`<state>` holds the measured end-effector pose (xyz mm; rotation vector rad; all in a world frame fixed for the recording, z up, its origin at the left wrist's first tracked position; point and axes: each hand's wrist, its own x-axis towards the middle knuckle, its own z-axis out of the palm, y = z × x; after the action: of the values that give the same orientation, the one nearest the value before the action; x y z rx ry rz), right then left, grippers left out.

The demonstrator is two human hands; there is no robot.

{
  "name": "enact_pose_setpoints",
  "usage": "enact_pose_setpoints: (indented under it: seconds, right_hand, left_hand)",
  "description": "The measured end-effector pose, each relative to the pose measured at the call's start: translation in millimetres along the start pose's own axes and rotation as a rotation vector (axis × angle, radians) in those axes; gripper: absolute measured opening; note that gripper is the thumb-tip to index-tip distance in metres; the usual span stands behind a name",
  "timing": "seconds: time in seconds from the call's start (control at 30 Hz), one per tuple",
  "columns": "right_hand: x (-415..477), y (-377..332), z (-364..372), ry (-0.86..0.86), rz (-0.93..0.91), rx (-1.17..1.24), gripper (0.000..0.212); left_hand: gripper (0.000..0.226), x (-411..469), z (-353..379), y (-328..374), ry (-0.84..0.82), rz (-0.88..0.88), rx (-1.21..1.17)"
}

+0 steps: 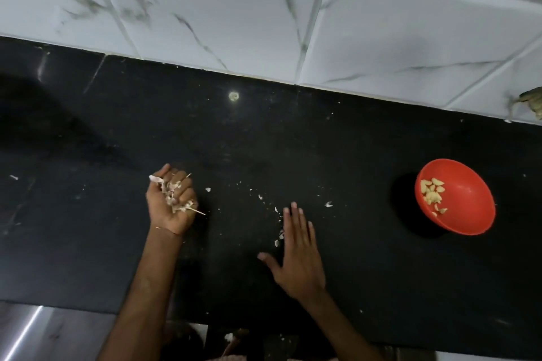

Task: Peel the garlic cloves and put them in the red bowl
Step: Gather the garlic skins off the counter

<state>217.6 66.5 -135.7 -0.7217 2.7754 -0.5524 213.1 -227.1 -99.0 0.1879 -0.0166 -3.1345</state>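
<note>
White papery garlic skins (173,194) are bunched in the left hand (170,211), which is palm up with its fingers curled round them. The right hand (299,255) lies flat and spread on the black countertop (352,149), fingertips beside loose peel scraps (280,236). A wide stretch of counter separates that hand from the red bowl (469,211), which holds peeled garlic cloves (431,193). The tiled wall (220,9) bounds the far edge; the near edge passes under both forearms.

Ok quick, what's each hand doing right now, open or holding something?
Left hand: fingers curled round a clump of garlic skins.
Right hand: open, fingers straight, palm down over the counter, holding nothing.
</note>
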Motion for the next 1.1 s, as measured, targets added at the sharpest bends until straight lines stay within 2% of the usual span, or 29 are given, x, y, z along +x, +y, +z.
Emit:
enact_pose_setpoints:
  seconds: [0.1,0.17,0.23,0.33,0.37,0.47,0.53,0.6,0.67,0.83,0.9,1.0,1.1]
  right_hand:
    - [60,-54,12,0.004,-0.032,-0.058,0.100]
    - [106,-83,24,-0.012,-0.134,-0.046,0.096]
    - [138,-106,35,-0.074,-0.315,-0.060,0.082]
    - [156,-115,42,-0.135,-0.578,-0.056,0.052]
    - [154,-108,38,-0.114,-0.626,-0.032,0.050]
    - [128,-70,25,-0.011,-0.716,0.009,0.069]
    - [103,-41,18,0.001,-0.713,-0.029,0.076]
    - [76,-17,14,-0.001,-0.687,-0.080,0.075]
    - [55,3,8,0.023,-0.670,-0.114,0.060]
    - [36,17,-6,0.132,-0.603,0.011,0.028]
    - [41,8,-10,0.177,-0.482,0.155,0.023]
    - [50,-37,-27,0.283,-0.237,0.512,0.017]
    - [59,-94,-39,0.328,-0.274,0.645,0.017]
  left_hand:
    - [0.049,-18,0,23,-0.044,0.022,-0.015]
    - [0.045,-28,1,34,-0.049,0.040,-0.021]
    - [0.047,-33,2,39,-0.039,0.050,-0.007]
    - [0.052,-36,-1,46,-0.019,0.059,0.020]
    - [0.050,-36,-2,47,-0.015,0.063,0.024]
    - [0.046,-34,-6,48,0.003,0.070,0.002]
    - [0.044,-32,-9,45,0.021,0.071,0.000]
    - [0.041,-29,-12,41,0.025,0.061,-0.013]
    - [0.041,-27,-15,36,0.030,0.052,-0.023]
    - [0.047,-18,-24,17,0.066,-0.001,-0.068]
    - [0.043,-13,-22,2,0.170,0.016,-0.033]
    - [0.040,-6,-13,-29,0.388,0.068,0.129]
    - [0.041,1,-6,-57,0.507,0.078,0.214]
